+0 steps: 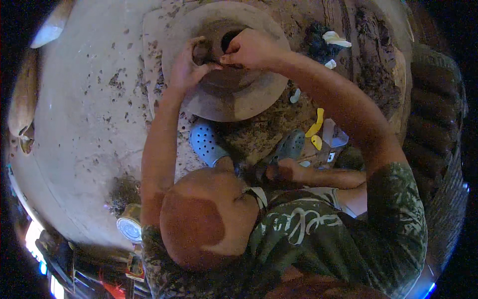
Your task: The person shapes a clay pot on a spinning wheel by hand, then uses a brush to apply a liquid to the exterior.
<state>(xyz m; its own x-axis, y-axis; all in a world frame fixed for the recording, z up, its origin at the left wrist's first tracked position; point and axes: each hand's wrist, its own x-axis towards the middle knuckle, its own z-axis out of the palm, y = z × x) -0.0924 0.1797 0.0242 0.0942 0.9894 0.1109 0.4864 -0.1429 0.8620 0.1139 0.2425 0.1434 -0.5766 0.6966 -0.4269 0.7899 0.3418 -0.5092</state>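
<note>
A round, pale wheel head (226, 109) lies beneath my hands, low to the ground. At its middle is a grey-brown clay pot (231, 79), with a dark hollow beside my right fingers. My left hand (189, 67) curves around the pot's left side, its thumb reaching across toward the right fingertips. Coming in from the right, my right hand (251, 50) has its thumb and fingers pinched together at the rim. What lies exactly between those fingertips is hard to see.
Blue clogs (203, 142) are near the wheel's front edge. To the right lie yellow pieces (316, 124), a clear plastic container (336, 135) and white scraps (336, 40). A round tin (130, 226) stands lower left. Dark clay (373, 55) smears the ground at upper right.
</note>
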